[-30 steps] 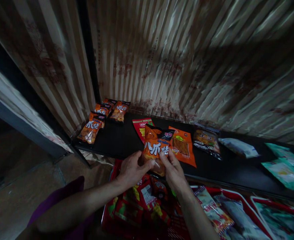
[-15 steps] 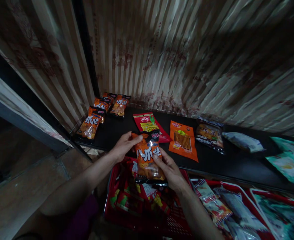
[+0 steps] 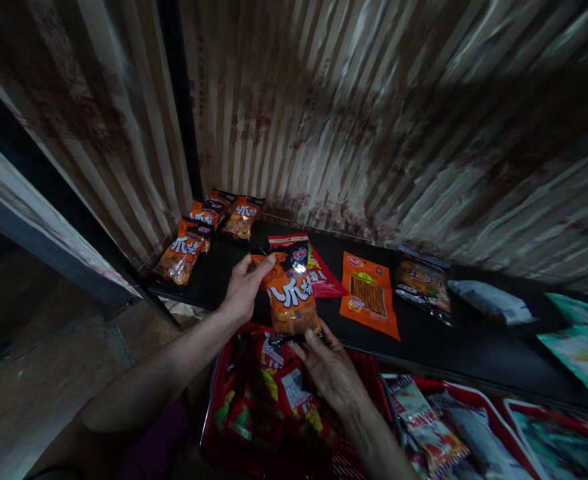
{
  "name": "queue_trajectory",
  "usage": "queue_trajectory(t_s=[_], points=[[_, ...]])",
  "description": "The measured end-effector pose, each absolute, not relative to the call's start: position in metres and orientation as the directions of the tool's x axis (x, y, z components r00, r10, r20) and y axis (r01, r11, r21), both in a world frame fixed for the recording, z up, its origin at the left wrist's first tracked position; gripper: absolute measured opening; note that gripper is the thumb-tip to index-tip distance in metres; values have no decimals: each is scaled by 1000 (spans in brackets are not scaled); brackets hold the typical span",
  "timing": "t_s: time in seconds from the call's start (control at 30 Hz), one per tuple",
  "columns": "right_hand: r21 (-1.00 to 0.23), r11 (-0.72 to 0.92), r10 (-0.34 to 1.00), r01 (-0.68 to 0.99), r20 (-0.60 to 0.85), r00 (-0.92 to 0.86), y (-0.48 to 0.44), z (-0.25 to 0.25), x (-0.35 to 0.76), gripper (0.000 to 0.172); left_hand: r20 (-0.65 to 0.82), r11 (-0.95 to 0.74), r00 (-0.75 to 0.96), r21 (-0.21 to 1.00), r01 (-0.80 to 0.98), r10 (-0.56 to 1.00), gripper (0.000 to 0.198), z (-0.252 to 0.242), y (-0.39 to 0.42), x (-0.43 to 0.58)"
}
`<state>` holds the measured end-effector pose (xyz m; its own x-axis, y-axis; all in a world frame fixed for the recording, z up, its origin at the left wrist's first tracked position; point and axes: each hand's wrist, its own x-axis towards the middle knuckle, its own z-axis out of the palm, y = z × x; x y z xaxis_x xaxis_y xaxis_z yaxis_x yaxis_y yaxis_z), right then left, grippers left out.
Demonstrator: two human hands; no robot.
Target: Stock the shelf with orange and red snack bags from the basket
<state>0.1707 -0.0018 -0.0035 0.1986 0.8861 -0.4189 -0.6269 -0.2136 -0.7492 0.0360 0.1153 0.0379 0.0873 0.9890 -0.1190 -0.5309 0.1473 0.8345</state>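
The shiny orange snack packet with white letters [image 3: 291,300] hangs over the near edge of the flat black shelf [image 3: 449,343], its top corner pinched by the left hand [image 3: 244,288] and its bottom edge gripped by the right hand [image 3: 327,363]; it seems mid-carry. Setting it down would need a bare spot. It hides part of a red foil packet [image 3: 324,277] behind, and the red plastic basket [image 3: 209,427] below is too dark to read.
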Motion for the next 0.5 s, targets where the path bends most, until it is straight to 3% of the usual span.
queue_trajectory(t_s=[0.27, 0.5], points=[[-669, -201, 838, -716, -496, 228, -6, -7, 163, 32, -121, 224, 339, 933, -283, 933, 33, 57, 128, 0], [-711, -199, 807, -674, -509, 299, -8, -12, 162, 27, -163, 229, 368, 962, -145, 915, 25, 66, 132, -10]])
